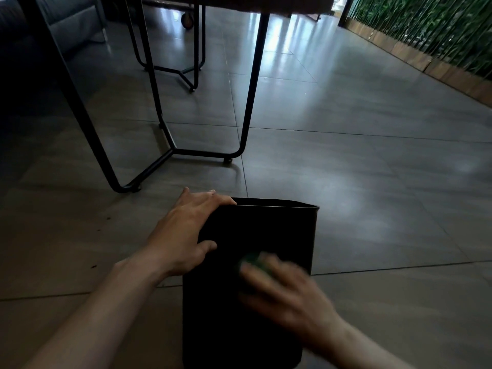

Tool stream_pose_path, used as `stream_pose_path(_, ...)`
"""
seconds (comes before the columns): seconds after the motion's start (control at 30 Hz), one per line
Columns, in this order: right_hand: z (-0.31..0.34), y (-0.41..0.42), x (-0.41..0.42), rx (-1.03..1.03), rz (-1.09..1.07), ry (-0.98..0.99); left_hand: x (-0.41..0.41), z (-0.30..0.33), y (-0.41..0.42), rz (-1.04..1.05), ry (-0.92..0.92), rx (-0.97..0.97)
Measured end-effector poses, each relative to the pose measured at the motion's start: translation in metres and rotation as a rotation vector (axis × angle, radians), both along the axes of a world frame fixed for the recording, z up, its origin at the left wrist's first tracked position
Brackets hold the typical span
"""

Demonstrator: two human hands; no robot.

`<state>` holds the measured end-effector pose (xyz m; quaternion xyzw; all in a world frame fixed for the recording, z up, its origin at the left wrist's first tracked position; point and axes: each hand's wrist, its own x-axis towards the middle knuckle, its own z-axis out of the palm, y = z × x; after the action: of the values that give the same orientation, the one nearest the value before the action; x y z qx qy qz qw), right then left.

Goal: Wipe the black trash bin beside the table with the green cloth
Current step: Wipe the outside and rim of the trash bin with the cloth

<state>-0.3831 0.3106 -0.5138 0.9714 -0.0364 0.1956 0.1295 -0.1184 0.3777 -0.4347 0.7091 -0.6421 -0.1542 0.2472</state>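
The black trash bin lies tipped on the grey floor in front of me, its open rim pointing away toward the table legs. My left hand grips the bin's upper left edge near the rim, fingers over the top and thumb on the side. My right hand is blurred with motion and presses the green cloth against the bin's upward-facing side; only a small green patch shows under the fingers.
Black metal table legs with a floor bar stand just beyond the bin. A second frame and a grey sofa are farther back left. A green plant wall with a wooden base runs along the right.
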Motion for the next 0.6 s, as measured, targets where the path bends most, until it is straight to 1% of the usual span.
stream_pose_path(0.07, 0.027, -0.024, 0.016, 0.176, -0.268, -0.247, 0.001, -0.001, 0.000, -0.003, -0.003, -0.011)
stream_pose_path(0.1, 0.037, -0.031, 0.024, 0.214, -0.367, -0.311, 0.001, -0.001, -0.001, 0.003, -0.003, -0.008)
stream_pose_path(0.13, 0.038, -0.032, 0.030, 0.206, -0.411, -0.332, 0.002, -0.001, -0.001, 0.008, -0.006, -0.001)
stream_pose_path(0.17, 0.033, -0.027, 0.033, 0.158, -0.395, -0.312, 0.003, -0.001, -0.001, 0.012, -0.010, 0.003)
stream_pose_path(0.23, 0.005, -0.004, 0.022, 0.021, -0.209, -0.185, 0.003, -0.001, -0.001, 0.019, -0.010, -0.008)
stream_pose_path(0.3, -0.023, 0.025, -0.002, -0.101, 0.007, 0.040, 0.001, -0.001, 0.000, 0.013, -0.008, -0.025)
stream_pose_path(0.37, -0.030, 0.037, -0.020, -0.177, 0.082, 0.280, 0.000, -0.001, 0.000, -0.001, 0.002, -0.047)
stream_pose_path(0.4, -0.027, 0.035, -0.023, -0.185, 0.082, 0.285, 0.000, -0.002, 0.000, -0.003, 0.005, -0.054)
stream_pose_path(0.43, -0.020, 0.027, -0.020, -0.146, 0.053, 0.198, 0.000, -0.001, 0.000, -0.003, 0.000, -0.053)
stream_pose_path(0.47, -0.011, 0.018, -0.014, -0.069, -0.014, 0.053, 0.001, -0.001, 0.000, -0.004, -0.005, -0.046)
stream_pose_path(0.53, 0.017, -0.007, 0.004, 0.142, -0.257, -0.204, 0.001, -0.001, 0.000, -0.006, -0.004, -0.044)
stream_pose_path(0.57, 0.032, -0.017, 0.013, 0.217, -0.373, -0.287, 0.001, -0.001, 0.000, -0.008, 0.000, -0.048)
stream_pose_path(0.6, 0.041, -0.022, 0.021, 0.264, -0.446, -0.335, 0.001, 0.000, 0.001, -0.005, 0.003, -0.050)
